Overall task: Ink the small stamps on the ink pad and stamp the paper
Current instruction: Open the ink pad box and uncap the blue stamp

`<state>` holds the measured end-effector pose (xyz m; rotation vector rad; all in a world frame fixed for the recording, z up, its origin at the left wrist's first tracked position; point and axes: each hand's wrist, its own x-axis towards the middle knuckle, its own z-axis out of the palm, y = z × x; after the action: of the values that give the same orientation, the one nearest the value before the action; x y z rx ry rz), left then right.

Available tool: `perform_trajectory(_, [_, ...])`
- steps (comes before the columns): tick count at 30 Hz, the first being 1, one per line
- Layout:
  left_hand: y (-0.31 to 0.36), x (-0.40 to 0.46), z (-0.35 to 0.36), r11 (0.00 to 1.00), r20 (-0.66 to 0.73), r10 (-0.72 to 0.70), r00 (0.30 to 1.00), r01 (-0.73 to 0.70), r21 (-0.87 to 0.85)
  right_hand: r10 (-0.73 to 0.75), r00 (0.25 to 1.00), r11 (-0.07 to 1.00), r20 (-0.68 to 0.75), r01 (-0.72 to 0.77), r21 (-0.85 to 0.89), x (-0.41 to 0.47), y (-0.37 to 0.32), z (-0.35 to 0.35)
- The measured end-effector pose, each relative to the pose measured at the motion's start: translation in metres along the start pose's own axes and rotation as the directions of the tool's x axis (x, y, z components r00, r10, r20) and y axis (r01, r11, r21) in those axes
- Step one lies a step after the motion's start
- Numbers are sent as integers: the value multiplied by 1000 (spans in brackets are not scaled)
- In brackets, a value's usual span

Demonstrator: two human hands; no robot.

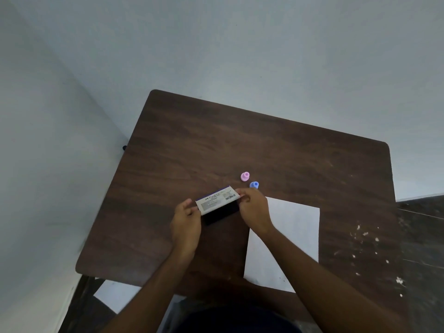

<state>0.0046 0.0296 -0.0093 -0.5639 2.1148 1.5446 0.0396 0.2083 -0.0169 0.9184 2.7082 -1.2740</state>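
Both hands hold the ink pad box above the middle of the brown table. Its white labelled lid is tilted up, and the dark base shows under it. My left hand grips the box's left end. My right hand pinches its right end. Two small stamps stand just beyond the box: a pink stamp and, close to my right fingers, a blue stamp. A white sheet of paper lies on the table to the right, partly under my right forearm.
Pale walls close in behind and left of the table. Its right part is speckled with white flecks. The table's near edge runs just in front of my body.
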Motion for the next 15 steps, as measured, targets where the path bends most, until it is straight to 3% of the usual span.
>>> perform_trajectory(4, [11, 9, 2, 994, -79, -40, 996, 31, -109, 4, 999, 998, 52, -7, 57, 12, -9, 3])
perform_trajectory(8, [16, 17, 2, 1000, -121, 18, 993, -20, -21, 54, 992, 992, 111, -66, 112, 21, -16, 10])
perform_trajectory(15, [21, 24, 4, 1000, -109, 28, 994, -29, -6, 62, 990, 998, 125, -59, -26, 40, -21, 19])
